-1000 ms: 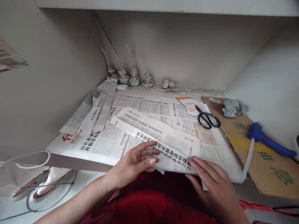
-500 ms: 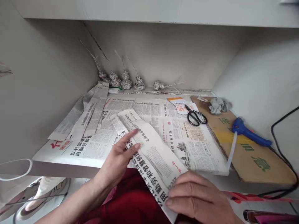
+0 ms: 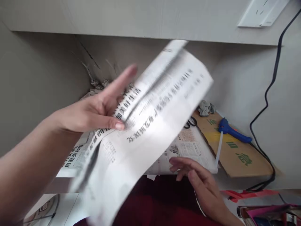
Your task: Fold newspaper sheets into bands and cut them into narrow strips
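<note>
A folded strip of newspaper (image 3: 150, 119), blurred by motion, is lifted in front of me and slants from lower left to upper right. My left hand (image 3: 101, 110) grips its left edge, the thumb on the near face and the index finger stretched out past the edge. Part of the fold has come loose, so a long crease runs down the paper. To the right and lower, my right hand (image 3: 199, 182) is away from the paper, its fingers loosely bent and apart with nothing in them.
Newspaper sheets (image 3: 188, 141) cover the tabletop. Black scissors (image 3: 191, 122) are partly hidden behind the strip. A blue glue gun (image 3: 235, 131) lies on cardboard (image 3: 249, 161), near crumpled paper (image 3: 205, 108). A black cord (image 3: 266, 97) hangs at right; woven paper pieces (image 3: 95, 83) stand at back left.
The newspaper strip has been raised from near the table edge and turned over to another slant by my left hand. My right hand has let go of it. The view has shifted.
</note>
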A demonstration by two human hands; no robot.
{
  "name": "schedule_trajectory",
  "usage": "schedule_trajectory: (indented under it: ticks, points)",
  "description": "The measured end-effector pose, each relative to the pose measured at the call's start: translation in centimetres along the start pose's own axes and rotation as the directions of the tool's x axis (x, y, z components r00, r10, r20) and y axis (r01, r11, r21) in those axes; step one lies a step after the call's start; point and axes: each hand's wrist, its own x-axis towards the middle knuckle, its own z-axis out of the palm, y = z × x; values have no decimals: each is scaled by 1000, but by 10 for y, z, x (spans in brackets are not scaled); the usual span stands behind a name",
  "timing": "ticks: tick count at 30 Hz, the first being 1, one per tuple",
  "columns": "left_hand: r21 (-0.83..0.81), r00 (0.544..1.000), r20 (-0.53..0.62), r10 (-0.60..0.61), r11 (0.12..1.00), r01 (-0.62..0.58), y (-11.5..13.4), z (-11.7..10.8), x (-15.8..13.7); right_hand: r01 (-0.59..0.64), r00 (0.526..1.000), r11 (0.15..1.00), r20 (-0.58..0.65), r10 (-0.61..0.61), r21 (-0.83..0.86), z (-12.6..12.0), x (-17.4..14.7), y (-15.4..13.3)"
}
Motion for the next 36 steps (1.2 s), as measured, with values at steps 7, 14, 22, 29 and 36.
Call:
schedule_trajectory:
  ticks: [7,14,22,29,36]
  points:
    - [167,738,625,-254,967,192,-86,43,31,-266,941,868,-81,328,419,8,12,25]
    - [402,816,485,-315,909,111,-115,76,37,-311,840,771,-219,497,556,-1,12,22]
    - [485,937,328,-123,873,-55,-90,103,-18,-341,898,939,-312,311,-46,-26,6,27]
    - [531,967,241,-78,845,-64,-94,125,-65,-60,971,412,-149,-186,-909,-44,22,29]
    - [631,969,245,9,758,-167,-93,126,-70,131,933,184,59,-356,-974,-63,34,36]
